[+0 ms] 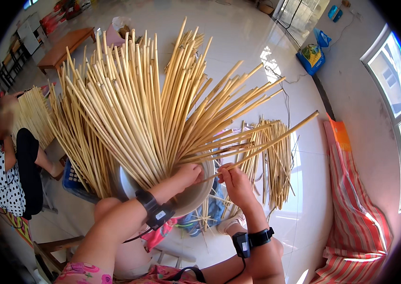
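Observation:
A large fan of pale yellow dried stalks (129,109) stands in a metal basin (203,193) between my knees. My right hand (236,183) is to the right of the basin, its fingers pinched on one long stalk (276,138) that slants up to the far right. The near end of this stalk reaches over the basin to beside my left hand (188,174). My left hand is closed over the basin, at the foot of the bundle; what its fingers hold is hidden.
More stalks (276,161) lie on the tiled floor at the right. A blue crate (75,182) with stalks stands left of the basin. At the left sits another person (4,175) in a polka-dot top. Red striped cloth (352,213) lies along the right wall.

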A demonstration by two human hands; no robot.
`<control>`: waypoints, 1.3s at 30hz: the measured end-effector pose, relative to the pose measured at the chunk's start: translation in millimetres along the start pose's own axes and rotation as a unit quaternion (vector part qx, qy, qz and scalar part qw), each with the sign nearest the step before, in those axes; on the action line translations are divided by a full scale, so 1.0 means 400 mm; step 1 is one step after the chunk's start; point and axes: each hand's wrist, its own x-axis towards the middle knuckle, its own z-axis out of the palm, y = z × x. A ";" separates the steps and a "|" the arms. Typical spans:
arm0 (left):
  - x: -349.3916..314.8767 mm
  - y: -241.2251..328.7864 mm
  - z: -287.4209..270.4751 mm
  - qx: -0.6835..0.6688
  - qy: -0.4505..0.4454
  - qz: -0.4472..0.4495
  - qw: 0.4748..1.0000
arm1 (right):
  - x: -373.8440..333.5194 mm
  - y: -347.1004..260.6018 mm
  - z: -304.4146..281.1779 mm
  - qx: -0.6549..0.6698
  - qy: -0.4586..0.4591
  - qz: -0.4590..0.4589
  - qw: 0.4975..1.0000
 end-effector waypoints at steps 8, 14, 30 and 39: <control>-0.121 0.084 0.061 0.085 -0.012 0.294 0.952 | 0.008 -0.020 0.020 0.084 0.010 -0.010 0.996; -0.128 0.105 0.047 0.161 -0.052 0.360 0.918 | -0.009 -0.051 -0.033 0.060 0.108 -0.045 0.991; -0.155 0.192 0.011 0.096 -0.238 0.280 0.925 | -0.024 -0.039 -0.057 0.223 0.067 -0.059 0.971; -0.168 0.243 -0.036 0.062 -0.343 0.164 0.923 | -0.025 -0.028 -0.126 0.259 0.109 -0.073 0.957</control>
